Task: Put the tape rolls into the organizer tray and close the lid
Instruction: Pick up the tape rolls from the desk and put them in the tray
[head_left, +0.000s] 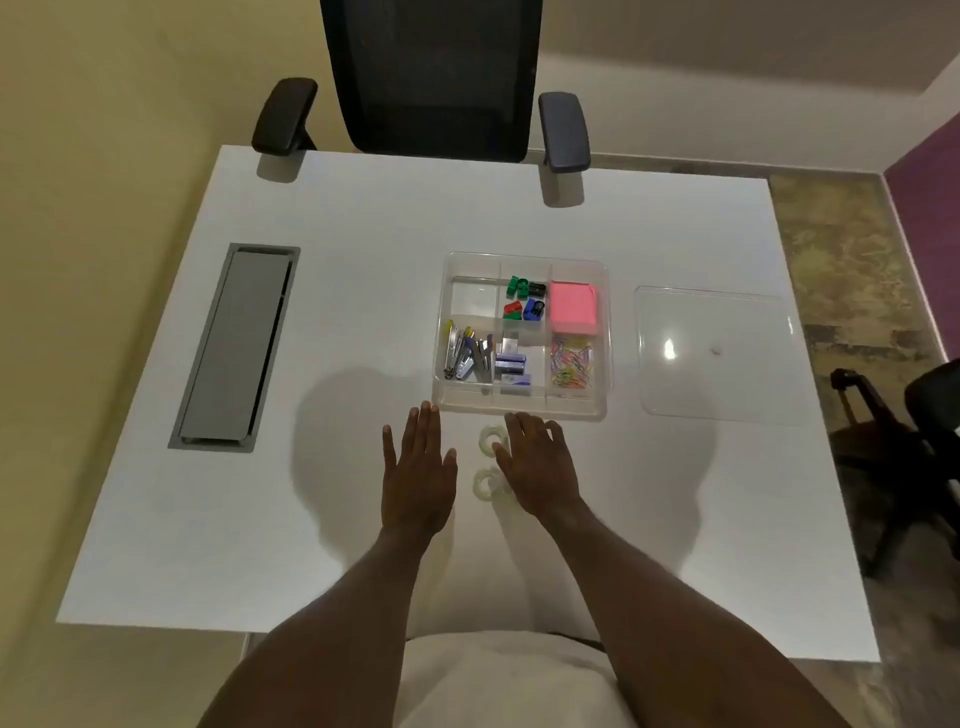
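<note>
Clear tape rolls lie on the white table in front of the organizer tray (519, 408): one roll (491, 435) nearer the tray, another roll (486, 484) closer to me, partly hidden by my right hand (537, 467). My right hand rests flat with fingers apart, covering the rolls' right side. My left hand (418, 467) lies flat and open just left of the rolls, touching nothing. The clear tray holds staplers, sharpeners, pink notes and paper clips; its back left compartment is empty. The clear lid (717, 353) lies flat to the tray's right.
A grey cable hatch (236, 345) is set in the table at the left. A black office chair (431, 78) stands at the far edge. Another dark chair (924, 415) is beside the table at the right.
</note>
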